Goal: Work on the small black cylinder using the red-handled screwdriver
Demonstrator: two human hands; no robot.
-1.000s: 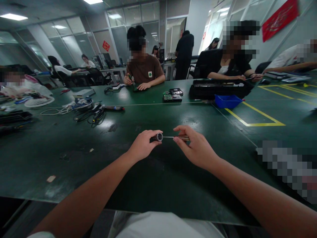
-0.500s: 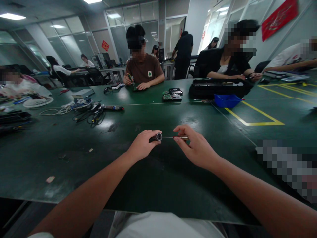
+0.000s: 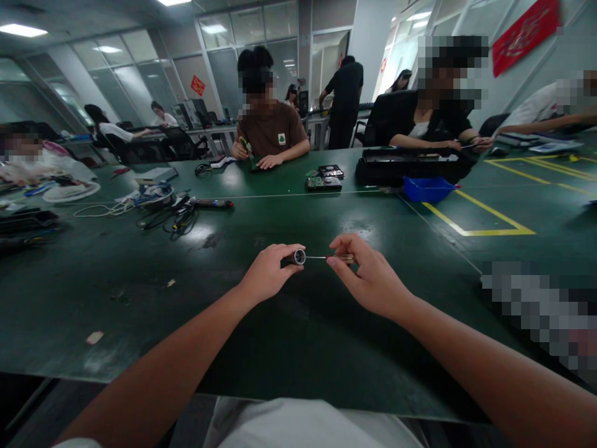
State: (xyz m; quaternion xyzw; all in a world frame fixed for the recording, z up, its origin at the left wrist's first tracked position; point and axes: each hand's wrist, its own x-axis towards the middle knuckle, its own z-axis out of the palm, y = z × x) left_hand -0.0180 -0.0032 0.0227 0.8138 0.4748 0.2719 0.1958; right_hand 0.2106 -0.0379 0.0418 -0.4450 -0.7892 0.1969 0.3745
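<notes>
My left hand (image 3: 269, 272) is closed round a dark cylindrical part (image 3: 299, 256) with a pale metallic ring at the end facing me. Its other end is hidden by my fingers. In my right hand (image 3: 366, 272) is a screwdriver (image 3: 343, 258) with a reddish-brown, see-through-looking handle, pinched between thumb and fingers. The thin shaft lies level and points left, its tip meeting the right side of the cylindrical part. Whether the tip sits in a screw is too small to make out. Both hands are over the green table (image 3: 298, 348).
Cables (image 3: 180, 214) and a dark tool with a red end (image 3: 213, 203) lie at left. Hard drives (image 3: 324, 182), a blue bin (image 3: 428, 189) and a long black housing (image 3: 413, 167) stand farther back. A co-worker (image 3: 273, 127) sits opposite; a blurred-out object (image 3: 536, 311) is at right.
The fingers of my right hand have shifted slightly on the screwdriver handle, which appears a little turned. My left hand and the cylindrical part stay in place.
</notes>
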